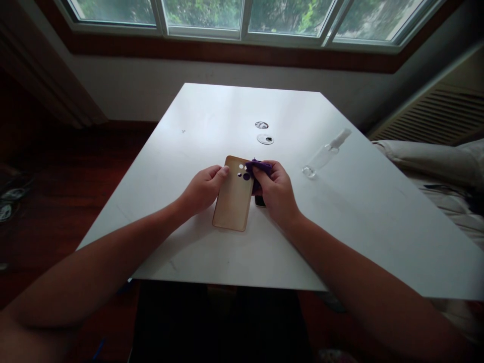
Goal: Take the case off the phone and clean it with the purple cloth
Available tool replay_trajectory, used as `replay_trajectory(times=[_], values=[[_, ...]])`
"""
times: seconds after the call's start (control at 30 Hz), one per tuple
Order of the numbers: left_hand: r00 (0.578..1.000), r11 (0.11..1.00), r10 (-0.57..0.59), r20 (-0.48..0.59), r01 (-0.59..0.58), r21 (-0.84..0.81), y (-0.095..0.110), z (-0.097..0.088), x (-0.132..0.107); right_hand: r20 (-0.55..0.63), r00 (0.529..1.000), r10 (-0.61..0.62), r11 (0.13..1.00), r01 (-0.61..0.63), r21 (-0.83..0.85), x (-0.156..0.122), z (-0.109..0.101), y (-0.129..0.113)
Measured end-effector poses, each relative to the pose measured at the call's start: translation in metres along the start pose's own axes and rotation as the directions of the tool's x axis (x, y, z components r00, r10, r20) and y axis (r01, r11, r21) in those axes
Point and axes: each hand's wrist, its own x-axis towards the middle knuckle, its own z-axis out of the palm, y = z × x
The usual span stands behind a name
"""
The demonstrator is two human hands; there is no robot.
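Phone case [231, 204] between two hands, cloth [260, 165] at its upper right corner

Head view. Case at the centre of the frame, broad face toward the camera. Long axis runs nearly up and down the picture, top leaning slightly right; the camera holes are at the top end. Whether its lower edge touches the table [181, 262]: cannot tell.

Left hand [206, 187]: pinching the case by its left edge, upper half, thumb on the face. Right hand [278, 191]: pinching the bunched purple cloth between thumb and fingers; whether it also grips the case, cannot tell.

Key relation: the case lies directly left of the right hand in the frame and right of the left hand. The right hand is nearer the holes, cloth overlapping that corner; the left holds the opposite edge.

Also noted: a dark object [259, 201], partly hidden, below the right hand; two small discs [265, 139] above the hands; a clear bottle [321, 157] on its side, right of centre.
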Motion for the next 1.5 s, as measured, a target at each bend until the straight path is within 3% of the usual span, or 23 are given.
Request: replay_trajectory(times=[0.2, 0.37, 0.63, 0.77, 0.9, 1.0, 1.13, 1.33, 1.5], values=[[0.994, 0.998, 0.058, -0.094, -0.056, 0.021, 0.005, -0.001, -0.002, 0.000, 1.000, 0.027, 1.000, -0.027, 0.006, 0.002, -0.002, 0.002], [0.988, 0.999, 0.051, -0.144, -0.050, 0.015, 0.007, -0.001, -0.003, -0.011, 0.999, -0.031, 0.998, 0.031, 0.060, 0.007, -0.004, 0.002], [0.989, 0.997, 0.057, -0.137, -0.050, 0.057, 0.012, 0.000, -0.007, -0.124, 0.987, -0.102, 0.990, 0.089, -0.105, 0.022, -0.022, -0.010], [0.992, 0.999, 0.024, -0.121, -0.021, 0.033, 0.012, 0.002, -0.008, -0.173, 0.978, -0.115, 0.992, 0.105, -0.069, 0.027, -0.027, -0.018], [0.995, 0.998, -0.058, -0.082, 0.057, -0.014, 0.011, 0.003, -0.008, -0.075, 0.988, -0.131, 0.991, 0.132, -0.003, 0.018, -0.017, -0.020], [0.996, 0.999, -0.053, -0.069, 0.052, -0.018, 0.011, 0.003, -0.008, 0.078, 0.987, -0.138, 0.990, 0.135, 0.045, 0.006, -0.006, -0.018], [0.993, 0.999, -0.023, -0.118, 0.027, 0.032, 0.010, 0.002, -0.006, 0.177, 0.975, -0.135, 0.991, 0.136, 0.011, -0.004, 0.001, -0.017], [0.989, 0.995, 0.069, -0.133, -0.059, 0.079, 0.011, 0.003, -0.007, 0.065, 0.998, -0.008, 0.986, -0.003, 0.168, 0.001, -0.001, -0.015], [0.988, 0.983, 0.102, -0.114, -0.082, 0.166, 0.015, 0.003, -0.011, 0.188, 0.974, 0.124, 0.966, -0.162, 0.202, 0.006, -0.005, -0.013]])
